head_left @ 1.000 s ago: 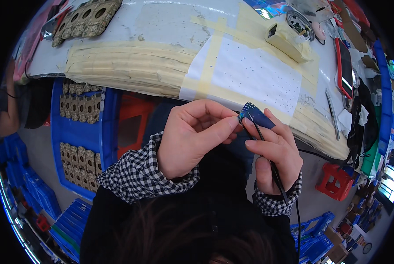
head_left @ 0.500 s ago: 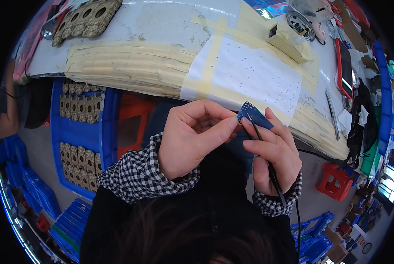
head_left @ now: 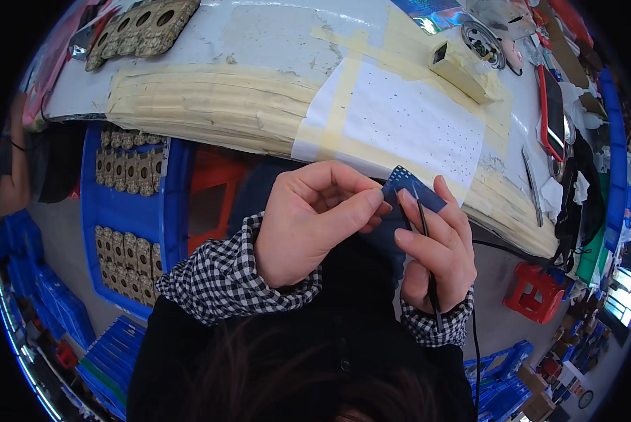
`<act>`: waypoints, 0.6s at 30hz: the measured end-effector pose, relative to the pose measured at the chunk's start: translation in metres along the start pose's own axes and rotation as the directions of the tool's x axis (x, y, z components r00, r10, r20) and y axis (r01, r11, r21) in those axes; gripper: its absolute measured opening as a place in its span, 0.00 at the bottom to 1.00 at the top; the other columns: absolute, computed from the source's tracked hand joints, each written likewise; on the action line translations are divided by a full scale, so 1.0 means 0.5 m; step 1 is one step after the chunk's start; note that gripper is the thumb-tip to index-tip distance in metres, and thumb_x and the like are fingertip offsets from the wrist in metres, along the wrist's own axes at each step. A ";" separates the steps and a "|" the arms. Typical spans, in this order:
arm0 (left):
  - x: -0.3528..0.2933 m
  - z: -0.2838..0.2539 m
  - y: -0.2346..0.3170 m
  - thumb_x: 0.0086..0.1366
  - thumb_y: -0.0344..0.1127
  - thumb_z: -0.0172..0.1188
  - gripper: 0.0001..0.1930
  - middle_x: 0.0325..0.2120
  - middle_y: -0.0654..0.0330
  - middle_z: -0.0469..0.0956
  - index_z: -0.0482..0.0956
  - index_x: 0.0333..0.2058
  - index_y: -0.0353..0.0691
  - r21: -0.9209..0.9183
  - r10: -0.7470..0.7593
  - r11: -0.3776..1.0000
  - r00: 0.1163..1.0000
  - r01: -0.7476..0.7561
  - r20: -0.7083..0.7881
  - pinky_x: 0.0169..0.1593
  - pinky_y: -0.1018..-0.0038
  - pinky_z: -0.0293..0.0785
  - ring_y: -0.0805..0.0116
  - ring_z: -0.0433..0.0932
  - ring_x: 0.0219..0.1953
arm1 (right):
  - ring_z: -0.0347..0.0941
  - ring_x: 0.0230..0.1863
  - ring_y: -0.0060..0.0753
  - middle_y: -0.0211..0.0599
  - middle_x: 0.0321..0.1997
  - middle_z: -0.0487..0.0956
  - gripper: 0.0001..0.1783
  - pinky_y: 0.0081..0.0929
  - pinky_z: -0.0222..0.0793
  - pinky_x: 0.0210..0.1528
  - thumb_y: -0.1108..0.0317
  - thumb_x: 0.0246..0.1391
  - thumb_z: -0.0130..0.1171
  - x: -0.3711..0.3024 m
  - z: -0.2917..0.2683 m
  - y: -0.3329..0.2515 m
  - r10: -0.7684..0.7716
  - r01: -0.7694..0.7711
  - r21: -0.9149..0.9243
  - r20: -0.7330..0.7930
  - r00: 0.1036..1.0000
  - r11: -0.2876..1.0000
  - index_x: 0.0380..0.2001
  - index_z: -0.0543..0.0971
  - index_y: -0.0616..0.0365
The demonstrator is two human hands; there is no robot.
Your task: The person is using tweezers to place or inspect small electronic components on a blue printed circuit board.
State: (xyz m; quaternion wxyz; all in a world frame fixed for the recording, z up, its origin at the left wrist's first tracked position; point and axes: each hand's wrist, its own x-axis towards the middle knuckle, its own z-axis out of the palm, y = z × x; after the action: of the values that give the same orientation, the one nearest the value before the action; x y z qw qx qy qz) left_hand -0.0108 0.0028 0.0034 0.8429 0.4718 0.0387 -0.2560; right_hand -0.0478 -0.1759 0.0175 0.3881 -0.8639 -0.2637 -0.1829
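A pale tabletop (head_left: 273, 42), its near edge wrapped in layers of yellowish tape (head_left: 210, 105), curves across the view, with a white paper (head_left: 414, 119) covered in scattered dark specks taped down at that edge, right of the middle. Just in front of this paper, held in the hands, is a small dark blue sheet (head_left: 428, 197), flat and slightly glossy, with rows of tiny pale squares along its upper-left end; finer marks are too small to read. The left hand (head_left: 315, 218) has a narrow grip, thumb and forefinger pinched at the sheet's left corner. The right hand (head_left: 442, 246) grips a slim black tool (head_left: 434, 299) and supports the sheet with its fingers. A white label (head_left: 165, 151) on the blue crate (head_left: 129, 211) is illegible
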 end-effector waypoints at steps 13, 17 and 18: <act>0.000 -0.004 -0.005 0.62 0.30 0.58 0.05 0.28 0.59 0.80 0.77 0.34 0.34 -0.004 0.011 1.000 1.000 -0.011 -0.001 0.36 0.79 0.73 0.76 0.77 0.30 | 0.74 0.47 0.41 0.36 0.46 0.80 0.20 0.52 0.58 0.62 0.64 0.47 0.65 -0.006 -0.010 -0.003 0.008 0.001 -0.133 0.064 0.998 0.991 0.45 0.78 0.54; -0.001 -0.004 -0.003 0.62 0.30 0.58 0.05 0.28 0.59 0.80 0.77 0.34 0.34 -0.013 0.008 1.000 1.000 -0.008 0.002 0.36 0.79 0.73 0.76 0.77 0.30 | 0.74 0.49 0.40 0.35 0.44 0.81 0.20 0.51 0.58 0.62 0.63 0.48 0.64 -0.002 -0.010 -0.011 0.032 -0.020 -0.178 0.068 0.997 0.984 0.46 0.78 0.55; -0.001 -0.003 -0.003 0.62 0.30 0.58 0.05 0.28 0.59 0.80 0.77 0.34 0.34 -0.013 0.011 1.000 1.000 -0.011 0.001 0.36 0.79 0.73 0.76 0.77 0.30 | 0.74 0.50 0.40 0.35 0.43 0.81 0.20 0.51 0.58 0.62 0.63 0.48 0.64 -0.001 -0.011 -0.011 0.031 -0.017 -0.190 0.071 0.997 0.982 0.46 0.78 0.55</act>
State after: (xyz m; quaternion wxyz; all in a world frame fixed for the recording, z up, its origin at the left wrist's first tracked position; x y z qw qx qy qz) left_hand -0.0115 0.0037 0.0014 0.8473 0.4663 0.0373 -0.2515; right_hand -0.0522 -0.1773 0.0239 0.2966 -0.9062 -0.2486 -0.1706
